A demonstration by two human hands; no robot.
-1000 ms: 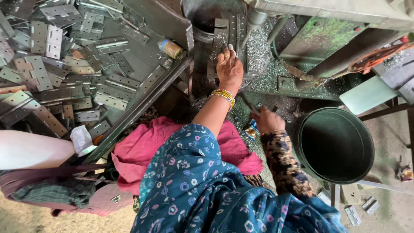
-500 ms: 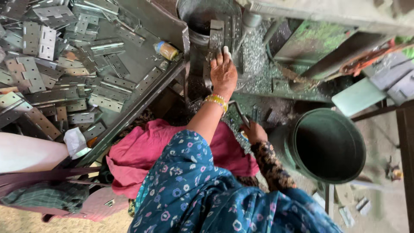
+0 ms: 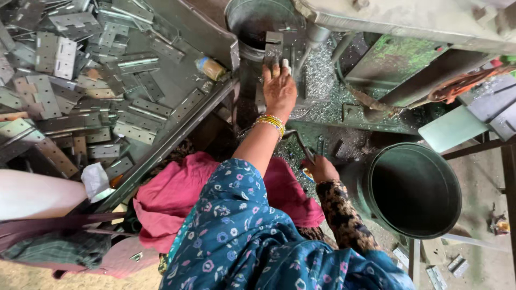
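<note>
My left hand (image 3: 279, 90), with yellow bangles at the wrist, reaches forward and rests its fingers on a grey metal hinge plate (image 3: 273, 47) standing in the machine (image 3: 408, 21) beside a steel spindle (image 3: 314, 37). My right hand (image 3: 321, 169), in a dark patterned sleeve, is closed around a thin metal lever handle (image 3: 299, 140) lower down, close to my lap. Silvery metal shavings (image 3: 322, 80) lie all around the work spot.
A sloping metal tray (image 3: 177, 134) on the left is heaped with several flat hinges (image 3: 54, 53) and holds a small bottle (image 3: 210, 67). A dark green bucket (image 3: 414, 190) stands at the right. Pink cloth (image 3: 177, 198) covers my lap. Loose hinges (image 3: 454, 264) lie on the floor.
My right hand has moved down and towards me with the lever. My left hand stays at the hinge plate, shifted only slightly.
</note>
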